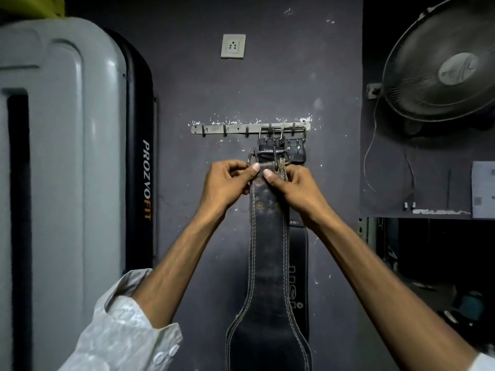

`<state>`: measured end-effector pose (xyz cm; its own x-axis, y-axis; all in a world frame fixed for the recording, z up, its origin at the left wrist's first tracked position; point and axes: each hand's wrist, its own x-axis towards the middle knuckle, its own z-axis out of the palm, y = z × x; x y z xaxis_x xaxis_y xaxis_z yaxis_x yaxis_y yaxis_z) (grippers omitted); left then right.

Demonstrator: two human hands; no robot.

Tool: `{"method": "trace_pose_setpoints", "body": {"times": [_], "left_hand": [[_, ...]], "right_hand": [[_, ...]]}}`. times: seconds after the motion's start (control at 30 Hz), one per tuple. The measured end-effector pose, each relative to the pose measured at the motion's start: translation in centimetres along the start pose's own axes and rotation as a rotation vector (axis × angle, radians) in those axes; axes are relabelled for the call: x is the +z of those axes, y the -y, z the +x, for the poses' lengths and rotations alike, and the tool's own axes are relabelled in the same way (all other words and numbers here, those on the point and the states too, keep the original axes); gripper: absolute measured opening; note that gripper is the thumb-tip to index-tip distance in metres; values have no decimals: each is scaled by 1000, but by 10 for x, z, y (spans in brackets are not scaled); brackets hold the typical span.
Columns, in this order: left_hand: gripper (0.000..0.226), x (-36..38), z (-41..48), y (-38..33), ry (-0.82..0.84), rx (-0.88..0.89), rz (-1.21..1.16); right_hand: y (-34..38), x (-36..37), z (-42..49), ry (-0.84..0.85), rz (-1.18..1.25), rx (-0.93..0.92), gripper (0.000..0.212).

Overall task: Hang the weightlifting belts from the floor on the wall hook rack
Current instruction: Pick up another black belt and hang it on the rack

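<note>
In the head view, a metal hook rack (pixel 227 129) is running across a dark scuffed wall, with a wall socket (pixel 233 46) above it. A tall grey machine cover (pixel 61 156) is standing well to the left of the rack, and a wall fan (pixel 442 62) is jutting out on the right. This is leaving a strip of bare wall on either side of the rack. The hooks on the rack's left part are standing free, while buckles are crowding the hooks at its right end.

Both hands are raised just below the rack. The left hand (pixel 227 183) is pinching the top left edge of a black leather belt (pixel 269 250) beside its metal buckle (pixel 253 156). The right hand (pixel 292 187) is pinching the top right edge, thumb on the front face. The buckle is sitting above the fingers and below the hooks.

The belt is hanging straight down between the forearms and widening toward the bottom. Pale stitching is running along both edges, and its face is looking worn. Behind it, a lettered belt (pixel 298 253) is hanging from the rack.
</note>
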<state>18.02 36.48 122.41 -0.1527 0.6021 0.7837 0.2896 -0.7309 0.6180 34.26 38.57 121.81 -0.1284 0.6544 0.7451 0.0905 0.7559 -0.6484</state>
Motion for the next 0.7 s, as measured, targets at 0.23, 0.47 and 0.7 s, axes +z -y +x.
{"method": "trace_pose_setpoints", "body": {"times": [0.23, 0.47, 0.7], "left_hand": [[11, 11, 81, 60, -153, 110, 74], [36, 20, 162, 106, -299, 258, 221], [40, 29, 261, 148, -364, 318, 308]], "right_hand": [[-40, 28, 73, -458, -25, -122, 48], [-83, 54, 164, -550, -184, -305, 48], [-115, 63, 267, -545, -330, -343, 38]]}}
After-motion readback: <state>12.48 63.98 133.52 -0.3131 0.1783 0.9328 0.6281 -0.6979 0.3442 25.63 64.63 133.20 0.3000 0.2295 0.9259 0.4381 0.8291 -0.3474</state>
